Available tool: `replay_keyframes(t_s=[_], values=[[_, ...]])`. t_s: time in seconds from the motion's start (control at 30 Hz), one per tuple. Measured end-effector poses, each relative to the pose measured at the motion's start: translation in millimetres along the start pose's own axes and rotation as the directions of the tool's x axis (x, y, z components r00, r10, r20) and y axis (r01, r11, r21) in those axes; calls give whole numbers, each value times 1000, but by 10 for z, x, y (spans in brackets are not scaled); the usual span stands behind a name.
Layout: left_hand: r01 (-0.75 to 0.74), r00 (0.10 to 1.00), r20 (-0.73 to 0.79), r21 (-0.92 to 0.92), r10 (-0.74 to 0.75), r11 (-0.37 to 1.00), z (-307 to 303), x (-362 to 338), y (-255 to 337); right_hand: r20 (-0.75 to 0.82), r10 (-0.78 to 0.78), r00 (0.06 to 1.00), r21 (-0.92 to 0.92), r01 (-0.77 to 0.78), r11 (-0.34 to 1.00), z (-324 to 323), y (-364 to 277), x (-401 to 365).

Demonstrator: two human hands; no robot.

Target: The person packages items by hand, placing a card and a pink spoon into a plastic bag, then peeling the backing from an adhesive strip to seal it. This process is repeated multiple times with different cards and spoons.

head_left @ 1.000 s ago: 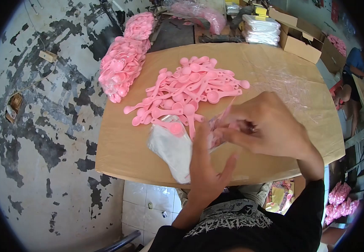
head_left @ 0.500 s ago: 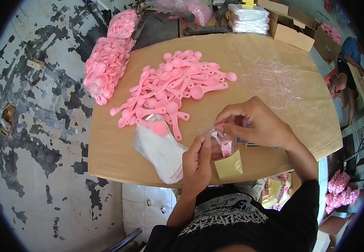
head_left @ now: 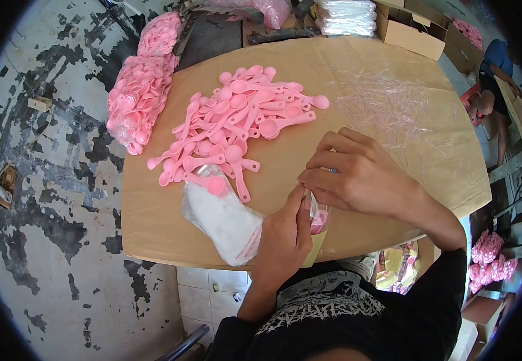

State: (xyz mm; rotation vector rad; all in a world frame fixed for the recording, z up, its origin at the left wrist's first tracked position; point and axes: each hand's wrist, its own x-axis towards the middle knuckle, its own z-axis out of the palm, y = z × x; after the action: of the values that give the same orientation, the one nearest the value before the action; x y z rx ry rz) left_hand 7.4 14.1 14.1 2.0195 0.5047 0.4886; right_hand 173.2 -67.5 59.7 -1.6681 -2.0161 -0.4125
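My left hand (head_left: 282, 237) and my right hand (head_left: 357, 174) meet over the near edge of the brown table (head_left: 164, 222). Between their fingertips they pinch a small clear sleeve with a pink spoon (head_left: 318, 218) inside it. A yellowish card edge shows just under the left hand. Left of that hand lies a stack of clear plastic bags (head_left: 222, 216) with one pink spoon on top. A loose pile of pink spoons (head_left: 237, 123) spreads over the middle of the table.
Bagged pink spoons (head_left: 137, 99) lie at the table's far left edge. Thin clear sleeves (head_left: 384, 105) are scattered at the right. Cardboard boxes (head_left: 408, 27) and white packs (head_left: 345, 15) stand behind. A person (head_left: 492, 90) is at the far right.
Both hands have drawn closer together near the table edge. The right hand has come down over the sleeve and covers the coloured card seen before; the left hand covers most of the yellowish card.
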Motion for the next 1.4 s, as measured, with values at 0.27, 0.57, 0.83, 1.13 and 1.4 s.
replay_keyframes(t_s=[0.27, 0.57, 0.83, 1.13, 1.4], values=[[-86, 990, 79, -283, 113, 955, 66, -105, -32, 12, 256, 967, 277, -249, 928, -217, 84, -55], [-77, 994, 75, -77, 83, 994, 12, -123, -11, -38, -14, 999, 153, 20, 988, -138, -27, -122], [-61, 993, 82, -249, 84, 967, -15, -186, 113, -74, 205, 976, 368, -164, 915, -306, -64, -112], [-30, 999, -42, -643, 4, 765, -93, -47, 63, 43, 391, 919, 870, -227, 438, -784, 1148, -767], [-53, 997, -73, -611, 10, 790, -63, 40, 22, -366, 660, 656, 418, -518, 746, -576, 928, -926]])
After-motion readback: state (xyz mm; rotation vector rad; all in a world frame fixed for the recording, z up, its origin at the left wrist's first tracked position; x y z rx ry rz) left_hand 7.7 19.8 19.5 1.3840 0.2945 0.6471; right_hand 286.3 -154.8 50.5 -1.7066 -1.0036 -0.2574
